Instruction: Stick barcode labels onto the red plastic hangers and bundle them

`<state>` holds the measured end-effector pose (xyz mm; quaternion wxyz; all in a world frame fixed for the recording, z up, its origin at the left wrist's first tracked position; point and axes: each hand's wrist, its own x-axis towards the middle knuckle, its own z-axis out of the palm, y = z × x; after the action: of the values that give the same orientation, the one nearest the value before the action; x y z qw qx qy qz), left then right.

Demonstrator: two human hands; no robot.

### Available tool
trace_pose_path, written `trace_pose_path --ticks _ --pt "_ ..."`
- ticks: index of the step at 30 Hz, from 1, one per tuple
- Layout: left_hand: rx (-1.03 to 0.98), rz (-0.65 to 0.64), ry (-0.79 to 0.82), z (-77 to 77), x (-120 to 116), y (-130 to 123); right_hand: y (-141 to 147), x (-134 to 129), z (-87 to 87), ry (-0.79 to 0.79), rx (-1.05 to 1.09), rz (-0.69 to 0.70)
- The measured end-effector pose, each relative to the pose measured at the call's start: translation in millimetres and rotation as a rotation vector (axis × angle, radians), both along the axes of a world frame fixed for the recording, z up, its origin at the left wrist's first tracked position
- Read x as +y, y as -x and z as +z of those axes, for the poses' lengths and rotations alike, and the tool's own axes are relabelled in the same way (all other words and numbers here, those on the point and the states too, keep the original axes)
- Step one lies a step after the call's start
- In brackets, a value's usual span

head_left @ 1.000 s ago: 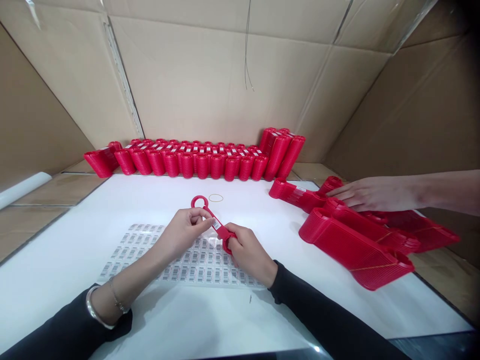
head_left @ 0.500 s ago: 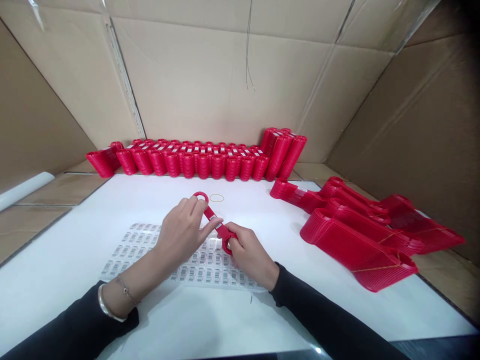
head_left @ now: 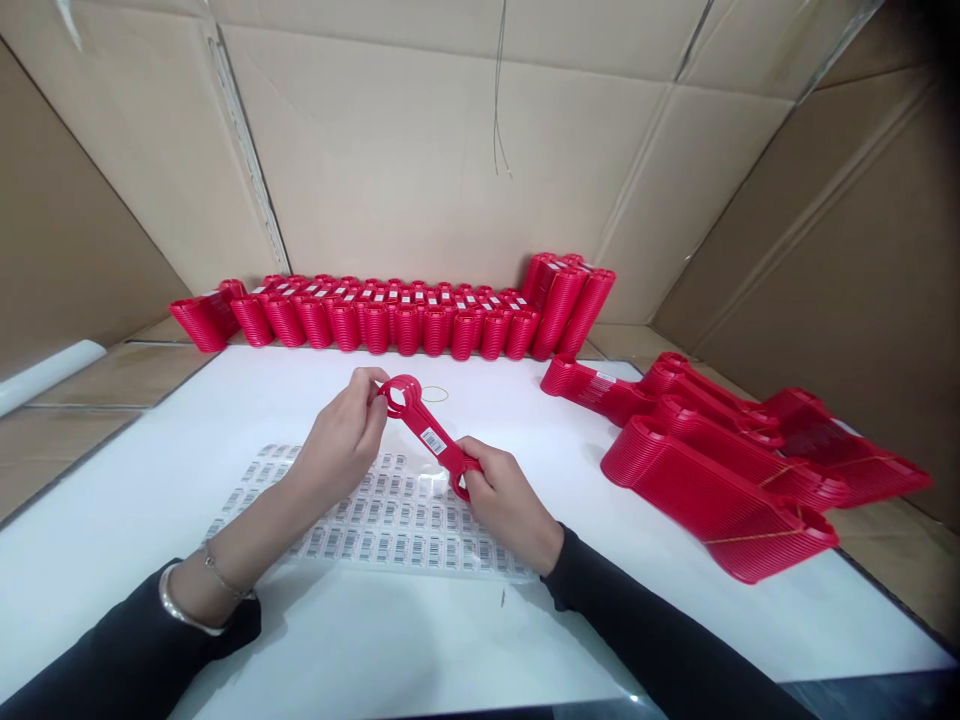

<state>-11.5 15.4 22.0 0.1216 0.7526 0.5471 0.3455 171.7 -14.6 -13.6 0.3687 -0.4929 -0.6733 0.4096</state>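
A few thin red plastic pieces (head_left: 427, 432), ringed at both ends and slightly fanned at the upper ring, are held between my two hands. A white barcode label (head_left: 433, 441) shows on the top one. My left hand (head_left: 346, 425) pinches the upper ring. My right hand (head_left: 510, 500) grips the lower ring, thumb on top. Beneath them on the white table (head_left: 337, 640) lies a clear-backed sheet of barcode labels (head_left: 375, 530). A thin rubber band (head_left: 435, 394) rests just beyond the red pieces.
Along the back stands a row of stacked red pieces (head_left: 375, 328), with taller stacks (head_left: 566, 305) at its right end. Several banded red stacks (head_left: 720, 490) lie on the right. A white roll (head_left: 49, 374) is at far left; cardboard walls (head_left: 420, 160) surround the table.
My left hand has shifted left and up to the far ring, uncovering the label. The upper ends of the red pieces are now fanned apart. My right hand keeps its hold.
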Motion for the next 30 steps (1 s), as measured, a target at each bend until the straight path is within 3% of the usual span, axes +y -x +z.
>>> trace_pose_path --ticks 11,17,19,25,30 --pt "0.128 -0.044 -0.059 3.9 1.3 2.9 -3.6 3.7 4.2 0.084 0.105 -0.031" --pt "0.468 -0.065 0.240 1.4 0.8 3.4 -3.3 3.6 -2.8 0.095 0.033 -0.001" --pt "0.532 -0.094 0.274 -3.3 0.3 3.6 -2.5 3.1 -5.5 0.108 -0.005 0.023" --pt "0.560 -0.196 0.302 -13.9 0.0 3.3 -1.7 3.1 -4.7 0.113 -0.071 0.028" --pt "0.509 -0.187 0.318 -8.7 1.3 2.6 -4.2 4.4 -4.1 0.125 -0.067 0.030"
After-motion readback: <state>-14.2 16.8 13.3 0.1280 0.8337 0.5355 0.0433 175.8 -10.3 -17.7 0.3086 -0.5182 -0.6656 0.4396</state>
